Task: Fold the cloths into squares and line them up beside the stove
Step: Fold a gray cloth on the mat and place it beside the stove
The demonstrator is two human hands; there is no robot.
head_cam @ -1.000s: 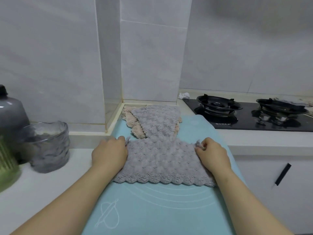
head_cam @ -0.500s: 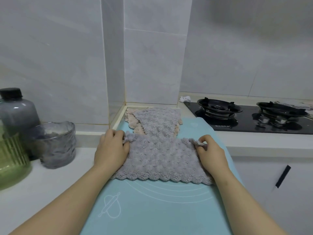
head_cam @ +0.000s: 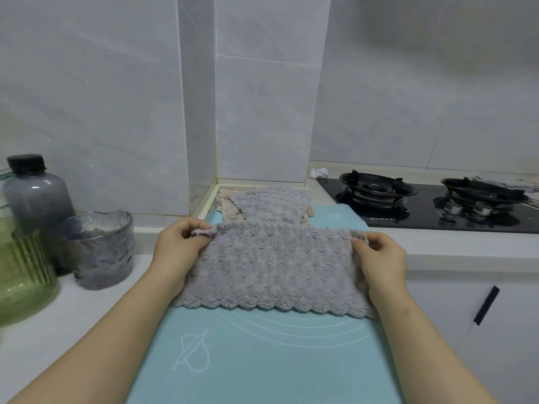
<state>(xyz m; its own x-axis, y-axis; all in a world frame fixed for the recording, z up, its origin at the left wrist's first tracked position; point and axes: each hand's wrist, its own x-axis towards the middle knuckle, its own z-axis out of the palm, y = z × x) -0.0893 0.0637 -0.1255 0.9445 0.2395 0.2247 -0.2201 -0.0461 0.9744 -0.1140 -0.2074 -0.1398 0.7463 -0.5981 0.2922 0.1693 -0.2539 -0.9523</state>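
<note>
Cloth first on my feed: a grey cloth (head_cam: 277, 266) lies spread on the blue mat (head_cam: 262, 360), held at its two far corners. Working down from the biggest thing, I see the white counter (head_cam: 58, 330) running left to right under everything. On it lies the mat, reaching toward me. To the right, just beside the mat's far corner, sits the black stove (head_cam: 414, 217) with two burners. The grey cloth rests across the mat's middle, scalloped hem toward me, its far edge looking raised a little. Behind it, in the corner by the wall, a second grey cloth (head_cam: 271, 204) lies folded on a pink cloth (head_cam: 226, 199). Over on the left stand a green jar (head_cam: 23, 272), a dark bottle (head_cam: 38, 196) with a black cap and a glass cup (head_cam: 99, 249), close together. Now the left hand (head_cam: 178, 249): thumb and fingers pinch the cloth's far left corner. The right hand (head_cam: 382, 258) pinches the far right corner the same way. A small white scrap (head_cam: 318, 172) lies by the stove's back left corner.
</note>
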